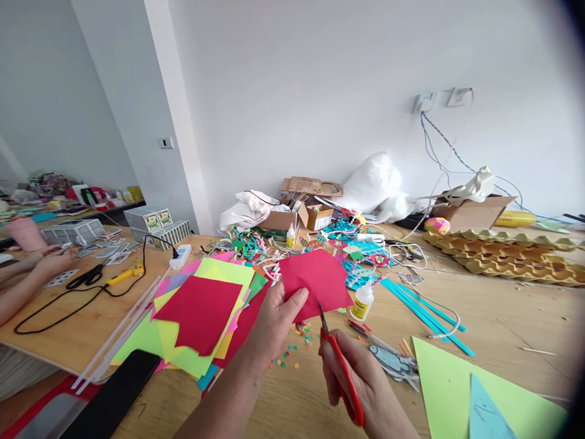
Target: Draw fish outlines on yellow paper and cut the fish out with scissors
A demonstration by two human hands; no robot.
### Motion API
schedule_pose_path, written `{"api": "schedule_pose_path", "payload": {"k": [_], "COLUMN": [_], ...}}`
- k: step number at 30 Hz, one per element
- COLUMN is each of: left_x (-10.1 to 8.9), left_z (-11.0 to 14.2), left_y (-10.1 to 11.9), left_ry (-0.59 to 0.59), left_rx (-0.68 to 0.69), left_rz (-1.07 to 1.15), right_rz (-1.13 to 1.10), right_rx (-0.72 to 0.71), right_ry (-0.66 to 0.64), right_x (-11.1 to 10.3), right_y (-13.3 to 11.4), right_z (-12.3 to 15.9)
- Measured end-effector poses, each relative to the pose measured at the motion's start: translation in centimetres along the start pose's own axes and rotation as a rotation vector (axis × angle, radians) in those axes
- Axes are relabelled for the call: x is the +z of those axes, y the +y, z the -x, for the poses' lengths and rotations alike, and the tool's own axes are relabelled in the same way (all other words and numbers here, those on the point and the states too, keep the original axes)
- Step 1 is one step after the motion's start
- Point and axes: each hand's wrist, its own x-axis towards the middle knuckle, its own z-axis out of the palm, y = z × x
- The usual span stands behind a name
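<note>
My left hand (281, 311) pinches a sheet of red paper (315, 277) by its lower left edge, thumb on top, and holds it up over the table. In my right hand (351, 378) are red-handled scissors (350, 372), with fingers in the loops. Their blade tips meet the lower edge of the red paper; I cannot tell how far apart the blades are. To the left of my hands lies a pile of coloured paper with a notched red sheet (205, 305) on top. Small paper dots (287, 353) are scattered beneath the held sheet.
A glue bottle (362, 300) stands just beyond my right hand. Blue strips (429, 314), a green sheet (457, 378) and egg trays (503, 259) are on the right. A black phone (114, 396) sits front left, near a yellow glue gun (125, 272). Another person's hands (50, 262) are at far left.
</note>
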Motion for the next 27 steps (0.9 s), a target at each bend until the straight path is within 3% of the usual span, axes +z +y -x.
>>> {"api": "schedule_pose_path", "payload": {"k": [27], "left_x": [0.15], "left_z": [0.05], "left_y": [-0.47], "left_ry": [-0.05], "left_rx": [-0.031], "left_rz": [0.035], "right_rz": [-0.038], "right_rx": [0.028], "right_ry": [0.011], "right_x": [-0.13], "right_y": [0.5], "right_z": [-0.12]}}
